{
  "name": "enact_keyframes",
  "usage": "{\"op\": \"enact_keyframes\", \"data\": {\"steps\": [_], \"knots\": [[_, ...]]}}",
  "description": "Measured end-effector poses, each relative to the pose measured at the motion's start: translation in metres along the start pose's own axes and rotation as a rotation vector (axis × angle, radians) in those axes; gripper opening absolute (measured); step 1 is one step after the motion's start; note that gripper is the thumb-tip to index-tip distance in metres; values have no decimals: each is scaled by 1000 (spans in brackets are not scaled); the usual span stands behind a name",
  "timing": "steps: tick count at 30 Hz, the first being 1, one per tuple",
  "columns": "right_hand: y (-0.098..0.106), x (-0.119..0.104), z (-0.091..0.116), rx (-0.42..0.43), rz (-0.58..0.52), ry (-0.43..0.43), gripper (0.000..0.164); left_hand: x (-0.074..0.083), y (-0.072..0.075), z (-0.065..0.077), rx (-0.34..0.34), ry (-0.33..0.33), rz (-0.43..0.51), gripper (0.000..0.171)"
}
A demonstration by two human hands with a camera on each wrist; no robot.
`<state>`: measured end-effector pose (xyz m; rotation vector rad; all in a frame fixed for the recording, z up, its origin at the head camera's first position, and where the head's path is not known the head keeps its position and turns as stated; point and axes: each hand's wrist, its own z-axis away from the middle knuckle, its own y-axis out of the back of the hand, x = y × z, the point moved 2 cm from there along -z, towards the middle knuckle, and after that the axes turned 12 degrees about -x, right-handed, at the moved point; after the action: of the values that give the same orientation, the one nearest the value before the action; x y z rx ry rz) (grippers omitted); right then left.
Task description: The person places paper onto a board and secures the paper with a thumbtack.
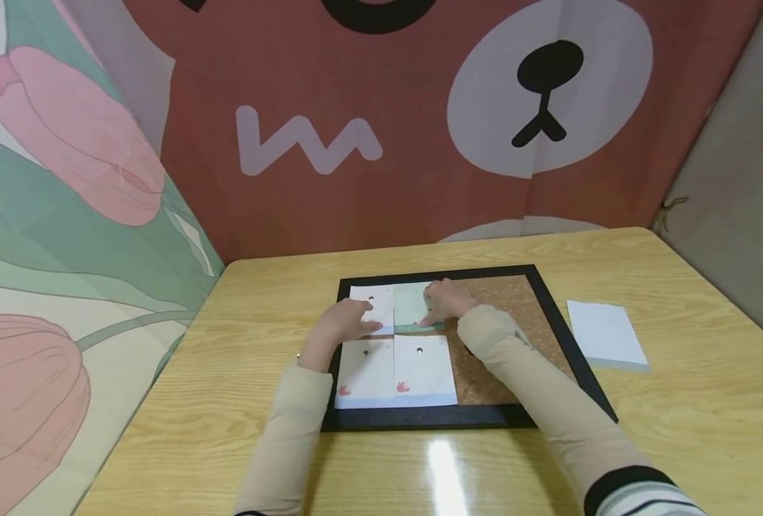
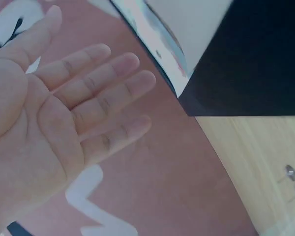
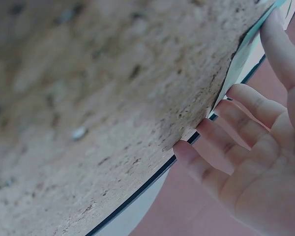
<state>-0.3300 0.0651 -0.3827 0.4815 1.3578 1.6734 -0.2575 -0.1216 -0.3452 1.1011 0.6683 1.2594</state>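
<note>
A black-framed corkboard lies on the table. Three white sheets, at upper left, lower left and lower right, and a green sheet cover its left part. Each white sheet has a small silver pin near its top. My left hand is over the upper left sheet; the left wrist view shows its fingers extended and nothing in the palm. My right hand touches the green sheet's right side, thumb and fingers spread along its edge, fingertips against the cork.
A stack of white paper lies on the table right of the board. Two loose thumbtacks lie on the wood left of the board's frame. A printed cloth hangs behind the table.
</note>
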Motion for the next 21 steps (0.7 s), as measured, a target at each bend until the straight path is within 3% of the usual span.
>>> {"op": "enact_keyframes", "data": {"steps": [7,21], "knots": [[1,1,0,27,-13,2,36,-11,-1,13,58,-19,91,48],[0,1,2,21,-41,12,42,-20,1,23,58,24,146,50]]}}
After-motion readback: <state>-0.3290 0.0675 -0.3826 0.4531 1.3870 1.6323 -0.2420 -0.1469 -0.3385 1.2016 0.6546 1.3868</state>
